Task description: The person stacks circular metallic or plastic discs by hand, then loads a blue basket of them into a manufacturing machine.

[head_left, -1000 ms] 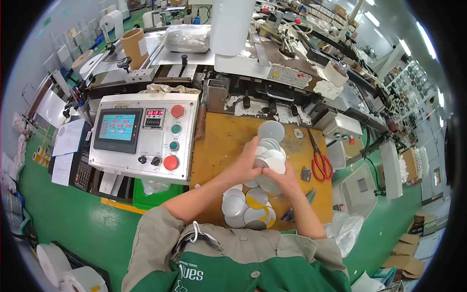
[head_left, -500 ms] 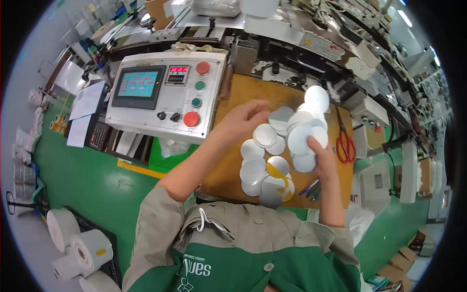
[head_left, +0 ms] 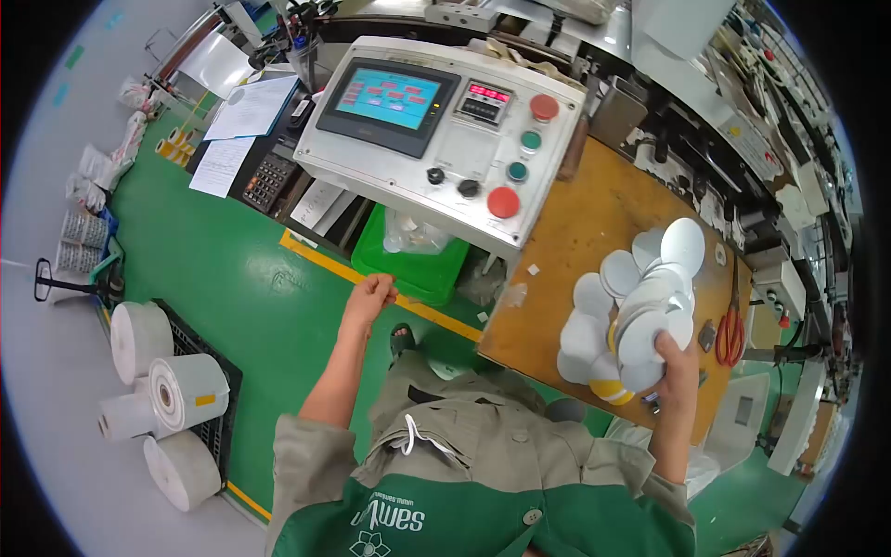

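Observation:
My right hand (head_left: 678,368) grips a fanned bunch of white round discs (head_left: 655,302) above the brown work board, thumb on top. Under and beside them, more white discs (head_left: 585,334) lie overlapping on the board, and a few show yellow patches (head_left: 609,390) near its front edge. Away to the left, my left hand (head_left: 373,295) hangs over the green floor, fingers curled together. Whether anything small is between those fingers is hidden. Close to it stands a green bin (head_left: 422,270) with a clear plastic bag (head_left: 415,234) inside.
A control box (head_left: 445,139) with a screen and buttons stands beside the brown work board (head_left: 529,316). Red-handled scissors (head_left: 730,336) lie right of the discs. At left are white rolls (head_left: 188,395) on a black pallet, plus a calculator (head_left: 269,181) and papers (head_left: 251,110).
My left hand has moved from beside the discs on the board to the left, over the floor, and its fingers have closed. My right hand still holds its discs. The view has turned left.

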